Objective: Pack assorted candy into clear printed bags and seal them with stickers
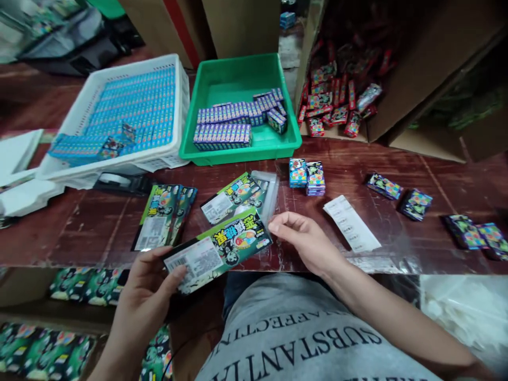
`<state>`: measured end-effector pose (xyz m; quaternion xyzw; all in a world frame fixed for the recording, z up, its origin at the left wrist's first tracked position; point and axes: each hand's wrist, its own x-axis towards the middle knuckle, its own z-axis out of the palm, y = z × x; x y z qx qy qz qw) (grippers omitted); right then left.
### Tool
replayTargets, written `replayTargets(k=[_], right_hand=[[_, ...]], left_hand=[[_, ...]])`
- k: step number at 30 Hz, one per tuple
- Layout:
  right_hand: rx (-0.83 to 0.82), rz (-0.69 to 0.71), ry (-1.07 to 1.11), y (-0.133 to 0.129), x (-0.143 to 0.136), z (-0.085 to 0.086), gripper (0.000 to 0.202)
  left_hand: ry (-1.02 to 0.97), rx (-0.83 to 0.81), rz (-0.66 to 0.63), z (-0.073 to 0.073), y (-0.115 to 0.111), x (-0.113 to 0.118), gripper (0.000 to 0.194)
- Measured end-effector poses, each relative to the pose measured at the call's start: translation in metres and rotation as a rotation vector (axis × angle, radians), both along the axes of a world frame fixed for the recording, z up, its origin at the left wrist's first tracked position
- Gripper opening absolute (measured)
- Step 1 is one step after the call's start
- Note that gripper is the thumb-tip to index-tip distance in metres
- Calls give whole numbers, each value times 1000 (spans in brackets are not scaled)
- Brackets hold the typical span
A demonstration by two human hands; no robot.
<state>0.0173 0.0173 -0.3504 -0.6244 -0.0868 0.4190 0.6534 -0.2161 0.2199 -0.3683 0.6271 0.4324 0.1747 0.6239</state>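
A flat green and black printed packet (218, 248) is gripped at its left end by my left hand (153, 288), thumb on top. My right hand (297, 238) is at the packet's right end, thumb and forefinger pinched together at its corner; what lies between them is too small to tell. Just behind are more such packets (234, 196) with clear plastic sleeves (270, 193). Another pile of packets (161, 214) lies to the left. A strip of white labels (351, 225) rests on the table to the right of my right hand.
Behind stand a white basket (181, 106) of blue boxes and a green tray (242, 156) of purple boxes. Small box stacks (305, 177) sit near the middle, others (416, 205) at right. A cardboard box (381, 124) holds red packs. Green packs (47, 352) lie below the table's edge.
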Motion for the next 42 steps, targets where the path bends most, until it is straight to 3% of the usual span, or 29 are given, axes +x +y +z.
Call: replayTargets(k=[4, 9, 13, 16, 19, 20, 23, 25, 27, 30, 32, 34, 37, 39, 42], right_hand=[[-25, 72, -24, 23, -9, -10, 26], [12, 146, 12, 39, -17, -13, 32], [90, 430, 297, 63, -15, -8, 52], [122, 571, 360, 91, -22, -4, 63], [131, 670, 321, 120, -44, -3, 94], [153, 700, 304, 129, -55, -4, 95], [221, 742, 187, 153, -89, -12, 64], [175, 712, 167, 169, -109, -19, 45], [111, 667, 268, 185, -125, -26, 41], [86, 631, 417, 203, -134, -35, 38], [45, 572, 363, 208, -125, -39, 35], [7, 470, 184, 209, -101, -40, 28], [-8, 394, -373, 222, -49, -39, 22], [-14, 442, -684, 247, -18, -37, 25], [-28, 572, -808, 300, 7, -34, 18]], left_hand=[[-66, -74, 77, -3, 0, -20, 49], [-173, -328, 158, -12, -3, -41, 50], [-193, -401, 161, -20, 11, -54, 58], [-186, -278, 163, -7, 53, -57, 65], [-126, -1, 134, 20, 119, -46, 60], [-76, 100, 87, 29, 143, -39, 52], [51, 335, -214, 48, 204, -4, 35], [98, 370, -407, 49, 231, 26, 28], [118, 366, -583, 43, 243, 58, 26], [96, 422, -720, 35, 244, 90, 26], [86, 498, -615, 35, 241, 90, 26], [75, 548, -378, 38, 236, 70, 33], [28, 441, -110, 29, 218, 18, 55], [73, 306, -45, 10, 198, -15, 65], [285, 308, 40, -27, 166, -44, 70]])
